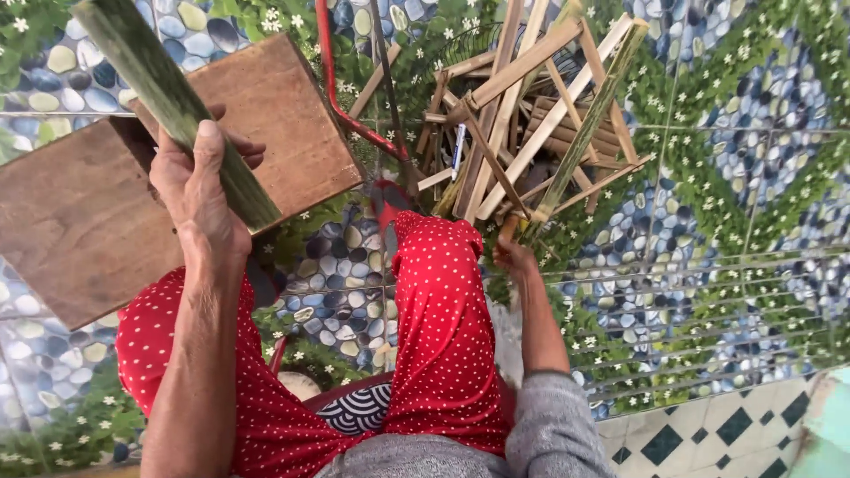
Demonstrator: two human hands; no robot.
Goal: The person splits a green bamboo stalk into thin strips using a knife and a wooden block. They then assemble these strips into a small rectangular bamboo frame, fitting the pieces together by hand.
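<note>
One stiff, light-looking green bamboo strip (173, 106) sits in the closed fingers of the left hand (199, 190) above a wooden board (80, 221), best gripped mid-length, while the right hand (515, 257) clasps a wooden handle (507, 228).

Two hands are in view: the left hand (199, 190) and the right hand (515, 258). There is one green bamboo piece (168, 97), one brown wooden board (97, 190), and one heap of split sticks (531, 115), perhaps twenty, too tangled to count exactly.
</note>
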